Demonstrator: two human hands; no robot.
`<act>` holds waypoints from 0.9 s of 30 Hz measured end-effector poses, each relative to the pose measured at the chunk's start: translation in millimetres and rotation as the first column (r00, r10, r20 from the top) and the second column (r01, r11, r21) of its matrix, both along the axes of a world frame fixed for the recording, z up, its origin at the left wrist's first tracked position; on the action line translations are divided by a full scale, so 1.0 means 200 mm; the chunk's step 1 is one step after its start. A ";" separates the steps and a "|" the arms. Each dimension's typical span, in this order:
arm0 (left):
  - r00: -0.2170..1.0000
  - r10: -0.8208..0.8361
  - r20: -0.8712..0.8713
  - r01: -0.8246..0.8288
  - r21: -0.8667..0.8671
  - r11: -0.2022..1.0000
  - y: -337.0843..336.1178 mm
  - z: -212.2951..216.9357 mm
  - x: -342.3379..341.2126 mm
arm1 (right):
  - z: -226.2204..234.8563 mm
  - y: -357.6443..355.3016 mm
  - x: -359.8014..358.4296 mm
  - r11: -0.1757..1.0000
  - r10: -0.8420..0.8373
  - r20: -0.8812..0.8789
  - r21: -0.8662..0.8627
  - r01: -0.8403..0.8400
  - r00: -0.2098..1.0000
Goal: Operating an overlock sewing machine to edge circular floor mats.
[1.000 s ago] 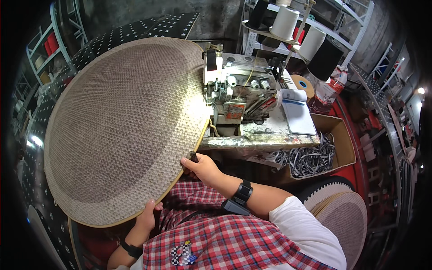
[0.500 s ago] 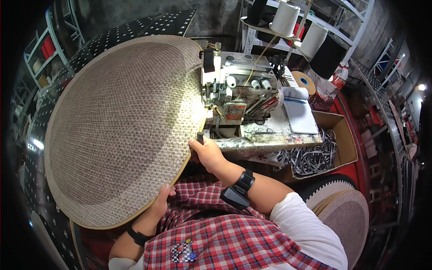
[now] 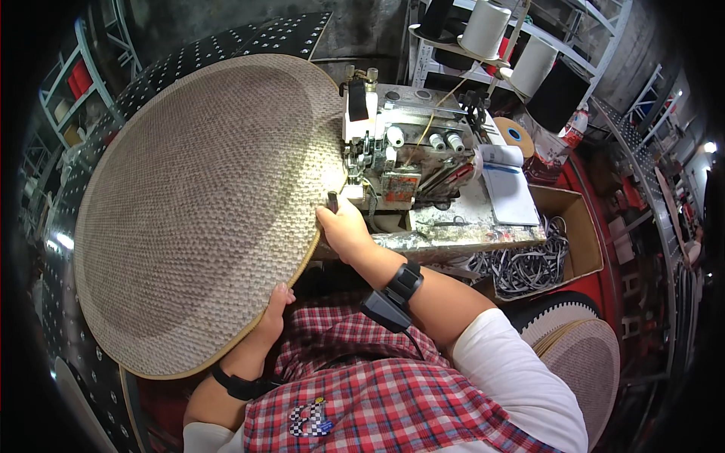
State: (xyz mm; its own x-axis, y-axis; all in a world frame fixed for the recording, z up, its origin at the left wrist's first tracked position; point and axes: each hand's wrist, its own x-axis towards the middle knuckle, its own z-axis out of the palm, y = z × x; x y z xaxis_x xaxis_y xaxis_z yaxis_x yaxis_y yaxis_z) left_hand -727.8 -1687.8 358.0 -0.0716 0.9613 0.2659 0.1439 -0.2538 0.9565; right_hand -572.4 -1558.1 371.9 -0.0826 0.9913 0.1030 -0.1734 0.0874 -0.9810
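Observation:
A large round woven mat [image 3: 204,204], beige-grey with a yellowish bound edge, fills the left half of the view. Its right edge sits at the needle area of a sewing machine [image 3: 411,143], where a lamp lights the weave. My right hand [image 3: 347,230] is closed on the mat's edge just nearer than the needle area. A small black object [image 3: 332,201], its kind unclear, sticks up from between thumb and fingers. Lower down, my left hand [image 3: 273,311] grips the near right edge, its fingers partly hidden by the mat.
Thread cones [image 3: 483,30] stand behind the machine. On its worn table [image 3: 453,230] lies an open notepad [image 3: 510,192]. To the right, a cardboard box [image 3: 581,230] holds tangled black-and-white strips [image 3: 529,260]. A stack of round mats [image 3: 585,362] leans beside my right arm.
My right hand has slid forward with the mat's edge, closer to the needle area. My left hand has shifted slightly forward too, and the mat has moved a little away from me.

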 end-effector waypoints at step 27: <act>0.608 0.142 -0.781 0.096 0.250 0.963 0.95 0.48 0.27 | 0.29 0.10 0.20 0.986 -0.048 -0.101 -0.164 0.031 0.994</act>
